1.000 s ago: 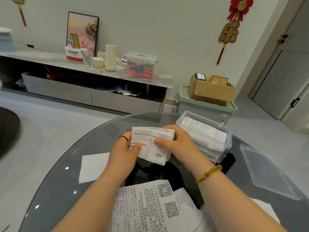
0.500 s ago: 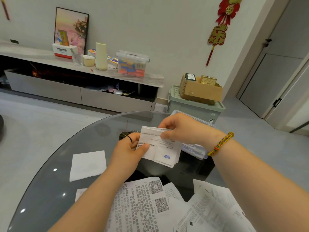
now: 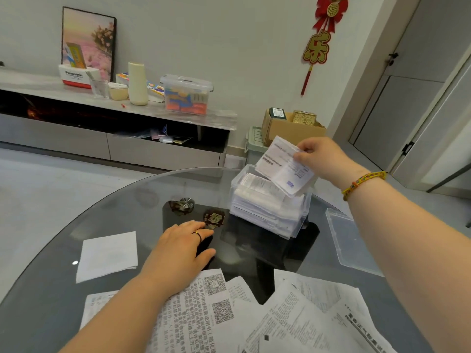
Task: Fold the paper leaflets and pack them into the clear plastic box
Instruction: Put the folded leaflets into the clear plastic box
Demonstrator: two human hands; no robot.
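Observation:
My right hand (image 3: 321, 155) pinches a folded paper leaflet (image 3: 284, 166) by its upper corner and holds it tilted just above the clear plastic box (image 3: 298, 225). The box stands open on the glass table and holds a stack of folded leaflets (image 3: 260, 197). My left hand (image 3: 178, 253) lies flat on the glass, palm down, fingers apart, holding nothing. Several unfolded printed leaflets (image 3: 293, 317) lie spread along the near edge of the table. A small folded white sheet (image 3: 108, 254) rests to the left of my left hand.
The box's clear lid (image 3: 351, 240) lies on the round glass table (image 3: 76, 296) to the right. Beyond the table stand a low TV cabinet (image 3: 109, 146) with bottles and a storage tub, plus a cardboard box (image 3: 288, 128) on a green bin.
My left hand let go of the folded leaflet and dropped flat onto the table. My right hand carried the leaflet right and up to above the open box.

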